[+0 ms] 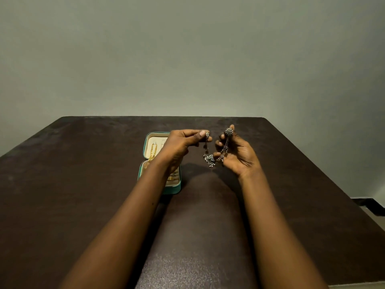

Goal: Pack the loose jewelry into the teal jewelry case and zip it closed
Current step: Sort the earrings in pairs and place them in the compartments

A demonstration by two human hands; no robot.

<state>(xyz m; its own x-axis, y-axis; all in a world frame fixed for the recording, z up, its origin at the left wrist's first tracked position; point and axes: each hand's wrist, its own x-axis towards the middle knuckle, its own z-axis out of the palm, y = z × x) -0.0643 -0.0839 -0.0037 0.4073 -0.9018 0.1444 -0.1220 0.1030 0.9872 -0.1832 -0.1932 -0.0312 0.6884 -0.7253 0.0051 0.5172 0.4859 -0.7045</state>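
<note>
Head view: your hands are up over the bench [83, 184].
Left grip [183, 142]: pinches one silver earring [207, 135] so it hangs free.
Right grip [237, 151]: holds the other earring [228, 132], chain across your palm.
Teal case [175, 189]: open, just left, ready for them.

An opened jewelry case [174, 189] is set on the table [83, 184], under and just left of the left hand [183, 142]. Its lid lies beyond its base. A chain [153, 152] is laid in the lid. Between the left hand and the right hand [237, 153], above the table, a dangling jewelry piece [216, 157] is held, right of the case.
</note>
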